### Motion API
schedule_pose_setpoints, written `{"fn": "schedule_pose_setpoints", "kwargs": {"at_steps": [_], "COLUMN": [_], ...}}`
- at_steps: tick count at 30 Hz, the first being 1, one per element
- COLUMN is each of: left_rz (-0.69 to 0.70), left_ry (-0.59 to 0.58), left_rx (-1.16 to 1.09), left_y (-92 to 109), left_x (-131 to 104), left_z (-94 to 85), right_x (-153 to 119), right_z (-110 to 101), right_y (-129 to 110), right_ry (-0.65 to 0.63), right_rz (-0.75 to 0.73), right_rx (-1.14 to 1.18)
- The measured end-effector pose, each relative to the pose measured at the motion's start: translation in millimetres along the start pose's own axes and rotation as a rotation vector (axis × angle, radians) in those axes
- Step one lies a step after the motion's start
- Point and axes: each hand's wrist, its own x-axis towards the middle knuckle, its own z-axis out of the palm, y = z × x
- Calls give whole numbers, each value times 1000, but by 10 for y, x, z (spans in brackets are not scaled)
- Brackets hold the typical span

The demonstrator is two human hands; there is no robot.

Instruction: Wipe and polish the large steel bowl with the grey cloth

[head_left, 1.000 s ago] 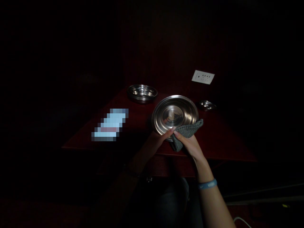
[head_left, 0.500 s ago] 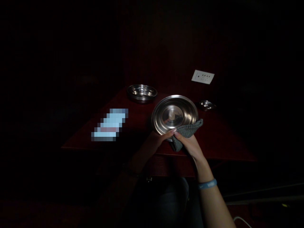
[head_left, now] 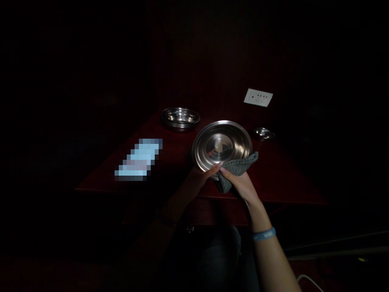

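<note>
A shiny stainless steel bowl (head_left: 219, 142) is tilted toward me above the front part of the dark red table (head_left: 164, 178). My left hand (head_left: 200, 177) grips its near rim, thumb on the inside and the other fingers hidden beneath. At the near right of the rim, my right hand (head_left: 240, 182) is closed on a grey-green cloth (head_left: 243, 164), which is folded over the bowl's edge. The two thumbs almost meet at the rim. A blue wristband (head_left: 264, 234) circles my right wrist.
Stacked steel bowls (head_left: 180, 119) stand at the back left of the table, and a small steel dish (head_left: 263, 134) at the back right. A pixelated bright panel (head_left: 139, 159) lies on the left. A socket plate (head_left: 258, 97) is on the wall. Surroundings are very dark.
The whole view has shifted very slightly. Both hands keep their hold on the bowl and cloth, with hardly any movement between them.
</note>
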Motion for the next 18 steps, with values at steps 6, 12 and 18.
{"fn": "schedule_pose_setpoints", "kwargs": {"at_steps": [6,12,18], "left_rz": [-12,-17,-14], "left_ry": [0,-14,-13], "left_rx": [-19,-16,-23], "left_y": [-13,-10,4], "left_x": [2,-3,2], "left_z": [-1,-7,-4], "right_x": [11,8,7], "right_z": [2,-8,-7], "right_y": [6,25,32], "right_ry": [-3,-17,-15], "right_rz": [-4,10,5], "right_rx": [5,36,31]}}
